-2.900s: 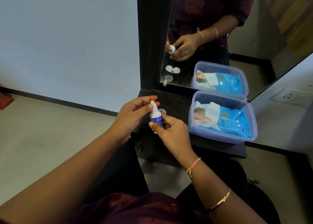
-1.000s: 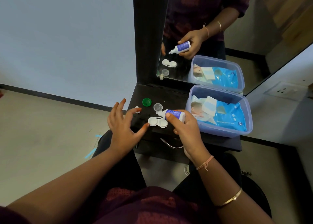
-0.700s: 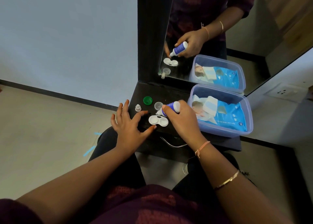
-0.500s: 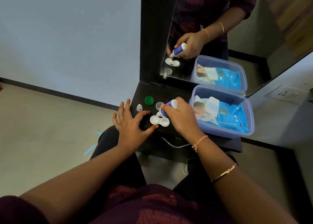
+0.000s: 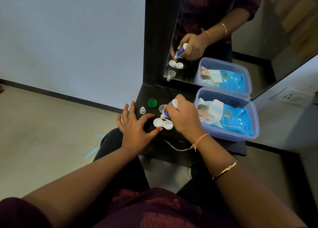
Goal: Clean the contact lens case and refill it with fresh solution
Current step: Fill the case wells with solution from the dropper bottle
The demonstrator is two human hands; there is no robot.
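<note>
A white two-well contact lens case lies uncapped on the black shelf. My right hand grips a small blue-and-white solution bottle, tipped nozzle-down over the case's left well. My left hand rests spread on the shelf, its thumb and forefinger either side of the case's left end. A green cap, a clear cap and the bottle's small white cap sit behind the case.
A clear plastic tub holding a blue wet-wipes pack fills the shelf's right side. A mirror stands behind, reflecting hands and tub. A wall socket is at the far right.
The bottle's cap came off and was set down on the shelf. My right hand tipped the bottle from level to nozzle-down over the case, while my left hand settled beside the case.
</note>
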